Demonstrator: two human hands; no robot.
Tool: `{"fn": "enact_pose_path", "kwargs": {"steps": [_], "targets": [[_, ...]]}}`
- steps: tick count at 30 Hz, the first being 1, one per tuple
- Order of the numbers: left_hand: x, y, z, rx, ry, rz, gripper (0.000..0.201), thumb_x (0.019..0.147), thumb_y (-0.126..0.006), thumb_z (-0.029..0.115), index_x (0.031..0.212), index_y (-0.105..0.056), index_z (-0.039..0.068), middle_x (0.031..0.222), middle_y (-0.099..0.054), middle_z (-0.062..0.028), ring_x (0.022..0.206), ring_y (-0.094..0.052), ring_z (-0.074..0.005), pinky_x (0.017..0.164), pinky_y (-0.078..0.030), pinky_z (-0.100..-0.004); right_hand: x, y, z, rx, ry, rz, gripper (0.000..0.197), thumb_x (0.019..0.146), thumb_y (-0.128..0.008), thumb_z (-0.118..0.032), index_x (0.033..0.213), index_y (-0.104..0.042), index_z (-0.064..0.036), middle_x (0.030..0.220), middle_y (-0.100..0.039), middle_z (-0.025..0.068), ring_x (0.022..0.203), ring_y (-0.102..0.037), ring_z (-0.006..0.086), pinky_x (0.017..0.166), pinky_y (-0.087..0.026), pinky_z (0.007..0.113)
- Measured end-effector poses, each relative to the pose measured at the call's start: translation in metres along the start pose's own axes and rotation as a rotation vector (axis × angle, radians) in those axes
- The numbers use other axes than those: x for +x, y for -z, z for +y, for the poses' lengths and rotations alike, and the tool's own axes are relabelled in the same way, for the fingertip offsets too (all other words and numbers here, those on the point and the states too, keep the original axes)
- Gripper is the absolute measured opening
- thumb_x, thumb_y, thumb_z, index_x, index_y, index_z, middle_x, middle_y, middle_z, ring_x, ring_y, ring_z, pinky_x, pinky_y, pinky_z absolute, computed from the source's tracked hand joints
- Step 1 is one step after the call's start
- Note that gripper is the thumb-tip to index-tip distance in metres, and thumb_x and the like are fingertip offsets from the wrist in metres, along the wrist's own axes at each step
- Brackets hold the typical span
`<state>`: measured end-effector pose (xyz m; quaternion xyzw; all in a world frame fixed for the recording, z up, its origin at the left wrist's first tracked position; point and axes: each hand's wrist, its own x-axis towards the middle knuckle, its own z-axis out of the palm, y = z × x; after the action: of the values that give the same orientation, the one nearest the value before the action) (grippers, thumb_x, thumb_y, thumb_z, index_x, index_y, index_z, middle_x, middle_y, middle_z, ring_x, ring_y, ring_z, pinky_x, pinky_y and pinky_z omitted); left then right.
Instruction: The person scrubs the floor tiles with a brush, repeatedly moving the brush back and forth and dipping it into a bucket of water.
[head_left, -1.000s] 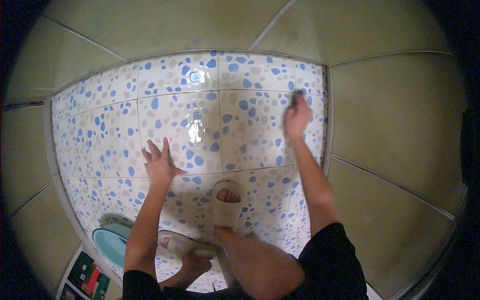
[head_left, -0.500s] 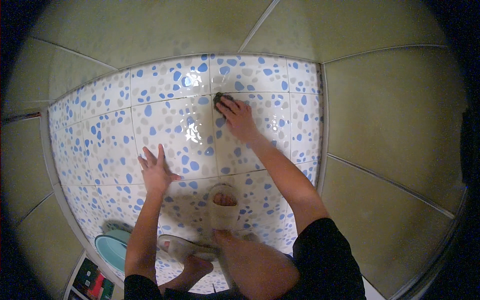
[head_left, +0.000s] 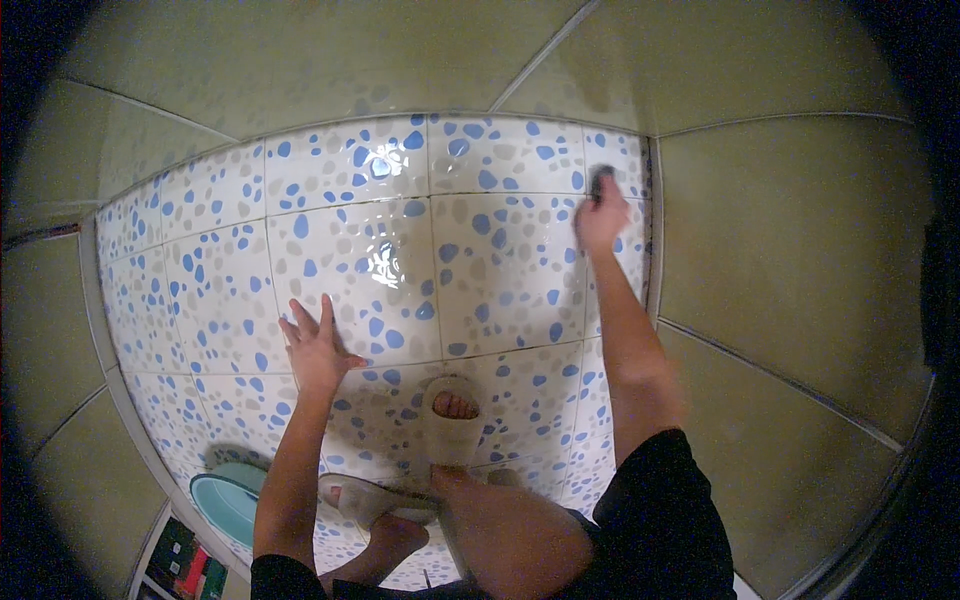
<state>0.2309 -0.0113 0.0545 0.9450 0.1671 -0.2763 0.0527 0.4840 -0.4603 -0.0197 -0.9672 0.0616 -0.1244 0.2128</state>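
Observation:
My right hand [head_left: 605,222], slightly blurred, is closed on a dark scouring pad [head_left: 601,185] and presses it to the patterned tile floor [head_left: 510,265] near the right wall. Blue and grey pebble shapes cover the white tiles, and the surface shines wet. On the left, my left hand [head_left: 318,350] rests flat on the floor with its fingers spread, holding nothing.
Olive-green wall panels [head_left: 780,230] enclose the floor at the back and right. A teal basin [head_left: 228,500] stands at the lower left, beside a shelf [head_left: 178,560] with red and green items. My slippers [head_left: 455,428] are on the tiles below my hands.
My right hand has swept the scouring pad to the right, from the middle of the floor to near the right wall. My left hand has stayed almost in place.

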Motion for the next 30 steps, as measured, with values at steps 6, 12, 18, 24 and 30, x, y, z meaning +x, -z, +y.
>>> {"fn": "enact_pose_path", "kwargs": {"steps": [6, 12, 18, 24, 30], "targets": [[0.0, -0.015, -0.013, -0.03, -0.042, 0.061, 0.138, 0.041, -0.097, 0.042, 0.158, -0.024, 0.029, 0.161, -0.013, -0.0294, 0.141, -0.021, -0.0604, 0.096, -0.049, -0.0637, -0.027, -0.015, -0.093, 0.053, 0.563, -0.278, 0.061, 0.07, -0.055, 0.006, 0.13, -0.059, -0.0085, 0.136, -0.059, 0.0117, 0.118, -0.055, 0.0355, 0.101, -0.042, 0.047], [0.003, -0.011, -0.01, -0.068, -0.033, 0.038, 0.138, 0.041, -0.097, 0.042, 0.157, -0.025, 0.029, 0.161, -0.012, -0.0287, 0.141, -0.021, -0.0604, 0.096, -0.048, -0.0642, 0.037, 0.006, 0.044, -0.301, 0.027, -0.069, 0.062, 0.077, -0.062, -0.006, 0.138, -0.054, -0.0098, 0.142, -0.055, 0.013, 0.119, -0.056, 0.0381, 0.102, -0.043, 0.048], [0.002, -0.008, -0.007, -0.043, -0.028, 0.039, 0.137, 0.043, -0.097, 0.043, 0.157, -0.024, 0.03, 0.162, -0.011, -0.0278, 0.142, -0.02, -0.0599, 0.096, -0.048, -0.0641, 0.074, -0.023, 0.028, -0.198, 0.089, -0.001, 0.061, 0.072, -0.065, -0.009, 0.132, -0.06, -0.0111, 0.131, -0.062, 0.0168, 0.116, -0.059, 0.0374, 0.099, -0.049, 0.047], [0.004, 0.001, -0.002, -0.03, 0.021, -0.04, 0.135, 0.045, -0.097, 0.041, 0.157, -0.024, 0.03, 0.162, -0.009, -0.027, 0.143, -0.018, -0.0595, 0.099, -0.047, -0.0642, 0.007, -0.063, -0.109, 0.012, 0.624, -0.21, 0.063, 0.07, -0.06, 0.006, 0.131, -0.059, -0.0098, 0.141, -0.055, 0.013, 0.12, -0.055, 0.0351, 0.1, -0.044, 0.047], [-0.001, 0.001, -0.009, -0.05, 0.01, -0.035, 0.135, 0.045, -0.096, 0.043, 0.158, -0.023, 0.03, 0.163, -0.007, -0.0272, 0.144, -0.016, -0.059, 0.102, -0.045, -0.0635, 0.02, -0.038, -0.079, 0.066, 0.528, -0.147, 0.05, 0.08, -0.055, 0.002, 0.129, -0.058, -0.0028, 0.13, -0.061, 0.0191, 0.12, -0.056, 0.0361, 0.104, -0.043, 0.047]]}}
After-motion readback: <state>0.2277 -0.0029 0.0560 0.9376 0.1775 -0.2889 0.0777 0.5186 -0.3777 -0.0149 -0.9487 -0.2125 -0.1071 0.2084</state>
